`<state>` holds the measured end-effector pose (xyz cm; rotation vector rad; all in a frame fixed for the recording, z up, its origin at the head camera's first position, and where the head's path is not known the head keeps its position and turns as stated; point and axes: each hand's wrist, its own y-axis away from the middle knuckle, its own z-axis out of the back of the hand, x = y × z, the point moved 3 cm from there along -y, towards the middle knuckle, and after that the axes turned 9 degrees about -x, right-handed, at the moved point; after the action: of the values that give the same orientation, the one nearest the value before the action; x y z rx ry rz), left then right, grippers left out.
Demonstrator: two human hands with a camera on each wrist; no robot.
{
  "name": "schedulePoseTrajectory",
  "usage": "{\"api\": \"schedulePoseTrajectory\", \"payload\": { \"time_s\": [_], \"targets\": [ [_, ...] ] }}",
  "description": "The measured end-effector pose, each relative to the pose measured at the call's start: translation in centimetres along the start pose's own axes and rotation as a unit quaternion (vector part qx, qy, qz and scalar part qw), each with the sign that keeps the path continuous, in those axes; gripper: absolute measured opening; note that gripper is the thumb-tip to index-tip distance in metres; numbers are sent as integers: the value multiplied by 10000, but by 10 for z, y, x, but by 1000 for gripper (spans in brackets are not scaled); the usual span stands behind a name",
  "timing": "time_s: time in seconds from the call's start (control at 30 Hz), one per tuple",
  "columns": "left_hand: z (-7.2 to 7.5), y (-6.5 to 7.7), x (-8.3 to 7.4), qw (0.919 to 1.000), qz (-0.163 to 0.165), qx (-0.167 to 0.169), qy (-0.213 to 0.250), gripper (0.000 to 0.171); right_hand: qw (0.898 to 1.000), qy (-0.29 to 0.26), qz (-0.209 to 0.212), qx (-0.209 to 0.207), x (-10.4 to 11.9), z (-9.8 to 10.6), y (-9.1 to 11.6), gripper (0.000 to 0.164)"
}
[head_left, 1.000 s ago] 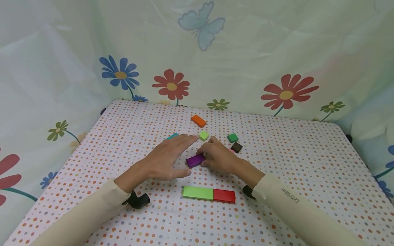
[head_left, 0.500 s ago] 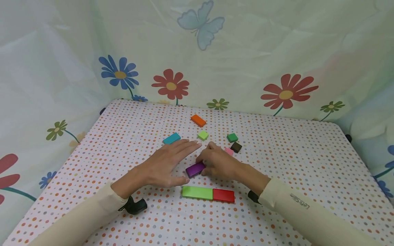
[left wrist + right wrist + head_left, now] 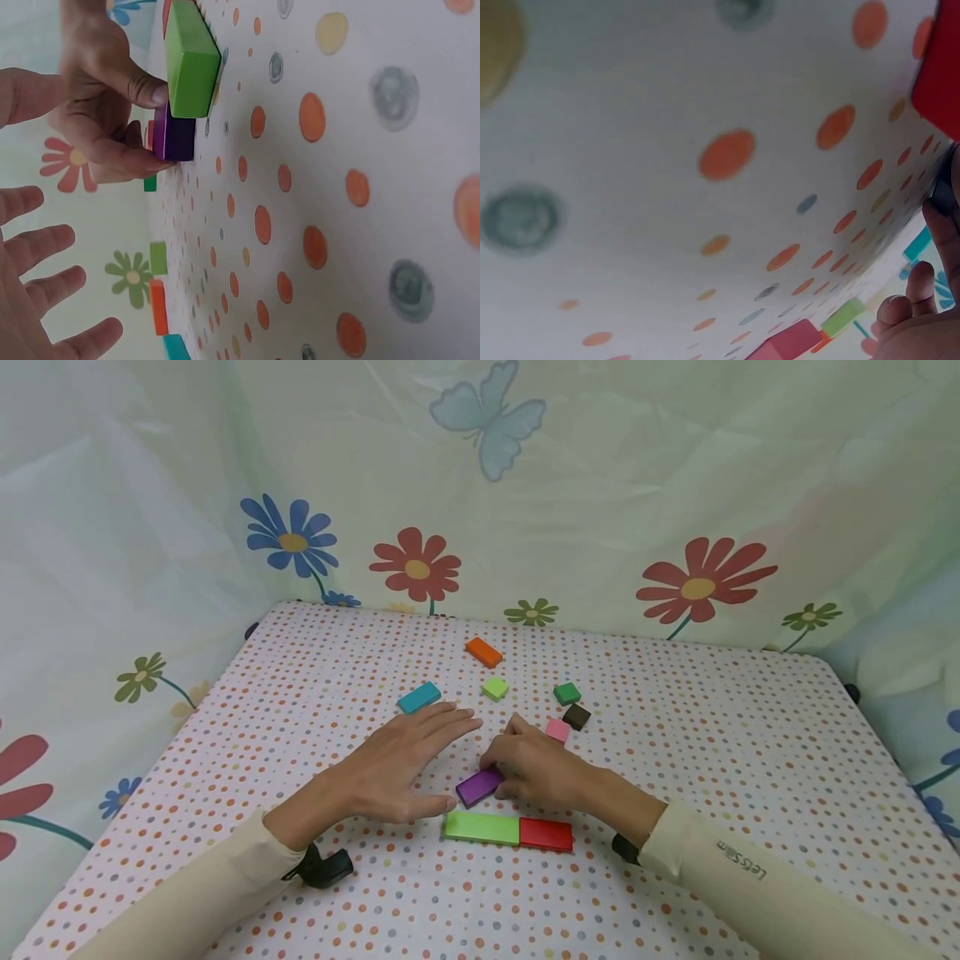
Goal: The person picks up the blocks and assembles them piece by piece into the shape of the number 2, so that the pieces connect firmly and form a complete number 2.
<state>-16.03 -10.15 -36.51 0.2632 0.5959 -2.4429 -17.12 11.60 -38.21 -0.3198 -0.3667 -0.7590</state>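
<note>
My right hand (image 3: 536,766) pinches the right end of a purple block (image 3: 477,787) between thumb and fingers. In the left wrist view the purple block (image 3: 174,137) sits low at the dotted cloth, just beyond the light green block (image 3: 191,64). In the head view a long light green block (image 3: 482,828) and a red block (image 3: 546,835) lie end to end, nearer to me than the purple one. My left hand (image 3: 397,764) hovers to the left with its fingers spread and holds nothing. The right wrist view catches only part of the right hand (image 3: 930,315).
Farther back on the dotted cloth lie a blue block (image 3: 419,697), an orange block (image 3: 483,652), a small lime block (image 3: 495,689), a green block (image 3: 567,693), a dark brown block (image 3: 577,717) and a pink block (image 3: 557,730). A flowered curtain (image 3: 585,493) stands behind the table.
My right hand has drawn the purple block toward me, close to the light green block. The left hand has shifted slightly nearer, uncovering the blue block.
</note>
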Motion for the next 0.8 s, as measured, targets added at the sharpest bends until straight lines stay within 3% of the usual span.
{"api": "schedulePoseTrajectory", "payload": {
  "time_s": [0.43,0.8],
  "targets": [
    [-3,-1,-9,9994,205,275,-22,80,9999,-135,-6,-4,1,0,3,31],
    [-14,7,-17,9987,84,491,147,72,9997,63,-109,188,4,0,6,38]
  ]
}}
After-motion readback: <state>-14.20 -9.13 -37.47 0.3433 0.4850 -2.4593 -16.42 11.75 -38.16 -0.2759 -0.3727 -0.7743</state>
